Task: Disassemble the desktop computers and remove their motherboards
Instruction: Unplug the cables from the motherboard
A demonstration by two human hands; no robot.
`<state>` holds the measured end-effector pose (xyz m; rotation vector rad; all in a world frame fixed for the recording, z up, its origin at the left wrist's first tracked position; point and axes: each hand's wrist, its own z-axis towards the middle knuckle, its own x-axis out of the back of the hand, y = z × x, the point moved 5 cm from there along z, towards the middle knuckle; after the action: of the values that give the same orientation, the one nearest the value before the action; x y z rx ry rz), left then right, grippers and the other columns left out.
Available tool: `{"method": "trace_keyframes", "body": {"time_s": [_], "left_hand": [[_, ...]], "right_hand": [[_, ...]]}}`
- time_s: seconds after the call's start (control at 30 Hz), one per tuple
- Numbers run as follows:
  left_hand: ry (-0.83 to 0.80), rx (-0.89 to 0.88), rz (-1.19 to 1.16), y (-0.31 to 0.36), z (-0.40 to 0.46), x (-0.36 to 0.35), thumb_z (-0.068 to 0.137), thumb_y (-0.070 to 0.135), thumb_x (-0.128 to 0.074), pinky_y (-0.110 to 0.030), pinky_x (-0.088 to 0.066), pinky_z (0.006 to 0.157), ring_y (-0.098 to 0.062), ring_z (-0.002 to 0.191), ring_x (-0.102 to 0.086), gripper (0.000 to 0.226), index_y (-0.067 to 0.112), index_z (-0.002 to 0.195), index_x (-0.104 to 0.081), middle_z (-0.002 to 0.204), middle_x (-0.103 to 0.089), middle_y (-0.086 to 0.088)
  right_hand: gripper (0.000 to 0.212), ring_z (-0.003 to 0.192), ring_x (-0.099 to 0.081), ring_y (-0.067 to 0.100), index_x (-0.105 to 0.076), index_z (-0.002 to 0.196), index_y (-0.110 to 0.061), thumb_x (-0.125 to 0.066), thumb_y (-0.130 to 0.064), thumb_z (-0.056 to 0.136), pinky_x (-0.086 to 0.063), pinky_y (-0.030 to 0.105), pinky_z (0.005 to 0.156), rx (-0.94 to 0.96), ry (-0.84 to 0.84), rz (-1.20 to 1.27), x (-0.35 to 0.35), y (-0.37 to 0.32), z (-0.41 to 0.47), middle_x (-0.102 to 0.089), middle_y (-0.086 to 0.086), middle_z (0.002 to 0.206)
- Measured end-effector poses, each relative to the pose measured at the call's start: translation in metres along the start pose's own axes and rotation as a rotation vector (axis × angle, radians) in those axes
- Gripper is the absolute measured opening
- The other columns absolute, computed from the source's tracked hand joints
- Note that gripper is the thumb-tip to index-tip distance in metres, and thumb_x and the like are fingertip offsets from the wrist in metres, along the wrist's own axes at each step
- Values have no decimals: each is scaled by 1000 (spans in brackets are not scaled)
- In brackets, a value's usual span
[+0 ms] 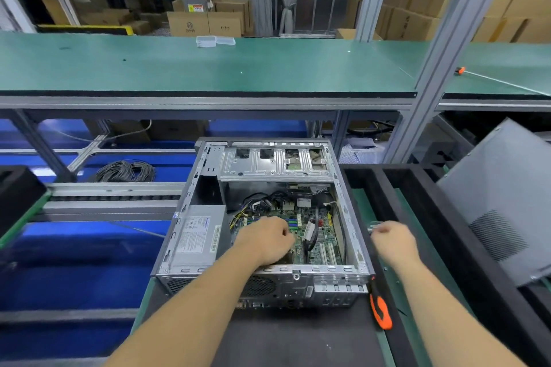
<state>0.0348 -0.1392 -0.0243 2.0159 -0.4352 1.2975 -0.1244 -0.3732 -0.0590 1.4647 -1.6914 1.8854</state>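
An open desktop computer case (269, 270) lies flat in front of me, its side panel off. Inside it, the green motherboard (323, 237) shows at the right, with the grey power supply (196, 237) at the left and the metal drive cage (277, 164) at the far end. My left hand (265, 243) reaches into the case and rests on the motherboard with its fingers curled down; what they hold is hidden. Just outside the case's right wall is my right hand (392, 243), blurred, its fingers curled round a small pale part (375, 226).
An orange-and-black screwdriver (380, 310) lies at the case's near right corner. A black foam frame (387, 185) and a leaning grey side panel (507, 202) stand to the right. A green-topped shelf (208, 68) spans the back. A coil of cable (125, 171) lies at the left.
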Motion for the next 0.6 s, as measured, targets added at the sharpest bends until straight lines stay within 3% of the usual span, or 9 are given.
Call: {"method": "trace_keyframes", "body": {"time_s": [0.1, 0.17, 0.27, 0.33, 0.4, 0.5, 0.6], "left_hand": [[-44, 48, 103, -22, 12, 11, 97, 41, -50, -35, -50, 78, -25, 88, -63, 26, 21, 88, -64, 89, -67, 1], [-56, 67, 54, -34, 17, 9, 96, 46, -54, -34, -47, 80, -22, 93, -61, 24, 24, 98, -65, 96, -66, 3], [-16, 53, 37, -39, 22, -3, 97, 45, -52, -34, -48, 82, -22, 99, -60, 21, 26, 101, -61, 106, -66, 3], [30, 25, 58, -39, 26, -8, 97, 40, -51, -36, -49, 84, -22, 102, -57, 18, 25, 101, -58, 112, -63, 0], [75, -13, 119, -37, 32, -7, 96, 40, -53, -41, -49, 89, -24, 113, -50, 23, 23, 111, -58, 119, -55, -3], [69, -57, 195, -37, 39, -10, 94, 49, -58, -46, -46, 98, -28, 129, -38, 52, 26, 140, -47, 134, -44, -5], [-43, -64, 179, -40, 46, -22, 93, 59, -57, -49, -40, 108, -29, 138, -32, 72, 29, 153, -31, 150, -37, -4]], "right_hand": [[22, 77, -61, 7, -69, 85, -26, -52, -12, 90, -44, 23, 68, 247, 222, 156, 29, -76, -7, -70, -8, 87], [24, 68, -56, -4, -68, 79, -26, -52, -10, 89, -38, 13, 60, 426, 170, 85, 14, -114, -24, -65, -15, 76], [19, 69, -57, 10, -65, 86, -19, -49, -16, 94, -40, 20, 61, 537, 2, -266, -36, -129, -39, -61, -7, 80], [18, 69, -54, 21, -52, 79, -14, -47, -18, 96, -41, 27, 60, 496, -117, -490, -66, -126, -39, -56, 2, 80], [27, 63, -53, 21, -46, 71, -12, -52, -17, 96, -43, 27, 55, 363, -261, -559, -86, -115, -34, -52, 3, 71], [5, 75, -62, 24, -59, 91, -8, -58, -12, 94, -53, 30, 63, 265, -378, -670, -95, -106, -31, -63, 7, 85], [18, 82, -64, 26, -62, 108, -5, -54, -4, 92, -53, 31, 66, 305, -391, -770, -96, -106, -24, -66, 10, 96]]}}
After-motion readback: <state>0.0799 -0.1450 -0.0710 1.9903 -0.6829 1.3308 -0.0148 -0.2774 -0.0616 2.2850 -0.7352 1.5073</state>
